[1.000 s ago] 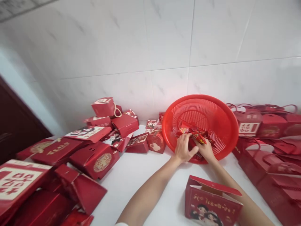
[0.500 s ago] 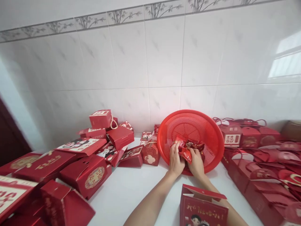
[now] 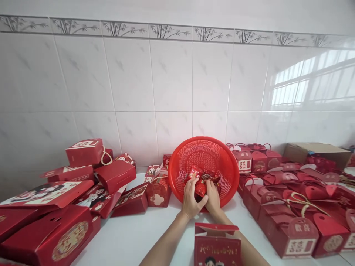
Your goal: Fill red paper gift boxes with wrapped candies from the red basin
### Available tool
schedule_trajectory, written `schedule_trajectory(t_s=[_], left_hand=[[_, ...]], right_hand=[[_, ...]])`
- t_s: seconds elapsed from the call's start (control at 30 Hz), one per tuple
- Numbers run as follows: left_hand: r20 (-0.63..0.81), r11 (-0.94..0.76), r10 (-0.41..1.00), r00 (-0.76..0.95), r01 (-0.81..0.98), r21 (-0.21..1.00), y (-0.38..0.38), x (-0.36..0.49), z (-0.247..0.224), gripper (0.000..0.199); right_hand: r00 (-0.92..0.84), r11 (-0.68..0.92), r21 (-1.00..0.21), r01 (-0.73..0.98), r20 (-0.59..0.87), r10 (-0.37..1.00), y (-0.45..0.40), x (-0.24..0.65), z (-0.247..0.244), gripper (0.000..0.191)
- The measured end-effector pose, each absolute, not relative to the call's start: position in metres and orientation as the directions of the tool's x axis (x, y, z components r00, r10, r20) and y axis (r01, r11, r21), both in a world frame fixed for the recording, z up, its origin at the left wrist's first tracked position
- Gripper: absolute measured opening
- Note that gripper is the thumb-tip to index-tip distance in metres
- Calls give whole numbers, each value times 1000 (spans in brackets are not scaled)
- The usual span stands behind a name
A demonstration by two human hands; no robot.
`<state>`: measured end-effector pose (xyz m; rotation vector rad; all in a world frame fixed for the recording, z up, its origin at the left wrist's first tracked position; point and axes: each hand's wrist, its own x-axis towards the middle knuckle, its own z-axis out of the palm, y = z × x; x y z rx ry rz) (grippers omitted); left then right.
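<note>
A red plastic basket (image 3: 177, 159) leans tilted against the wall, its opening facing me. Inside it lies a small heap of shiny red wrapped candies (image 3: 195, 170). Both my hands reach in over the basket's lower rim. My left hand (image 3: 192, 199) has its fingers curled over candies on the left of the heap. Close beside it, my right hand (image 3: 213, 195) curls round candies on the right; its fingertips are partly hidden among the wrappers. Between my forearms and nearer to me stands a red gift box (image 3: 216, 245) with its top flaps open and cartoon figures on its front.
Red boxes (image 3: 73, 231) are piled loosely on the left of the white table (image 3: 133, 236). Rows of handled red boxes (image 3: 301, 236) stand on the right. A cardboard carton (image 3: 307, 147) with red things inside is at the back right. Behind everything rises a tiled wall (image 3: 172, 81).
My view has turned right and levelled, so the basket and boxes appear further left and the carton shows. My hands stay in the basket among the candies, now closer together.
</note>
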<state>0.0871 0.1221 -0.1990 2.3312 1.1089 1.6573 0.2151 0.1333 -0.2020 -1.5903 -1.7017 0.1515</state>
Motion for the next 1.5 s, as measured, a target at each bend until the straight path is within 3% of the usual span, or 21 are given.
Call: schedule_trajectory(t_s=[0.17,0.4,0.8,1.17,1.37,1.5], left_hand=[[759,-683,641,113,535,498,125,90,-205,52],[733,-669,673,100,504,545,133,89,-211,52],[720,-635,693,24,492,595,138,88,-217,49],[753,-622,649,-111,492,609,143,89,-219,63],[744,-643,657,-122,426,637,139,88,-212,35],[744,-648,656,-129,409,642,137,87,-209,31]], right_hand=[[138,242,-615,751,504,852,136,213,-205,44],[194,358,-748,558,537,821,137,214,-202,51],[221,433,-809,398,543,810,135,211,-195,41],[286,528,-780,335,618,732,142,221,-176,31],[265,502,-798,332,590,763,145,225,-179,27],[224,492,-804,332,575,787,145,224,-182,29]])
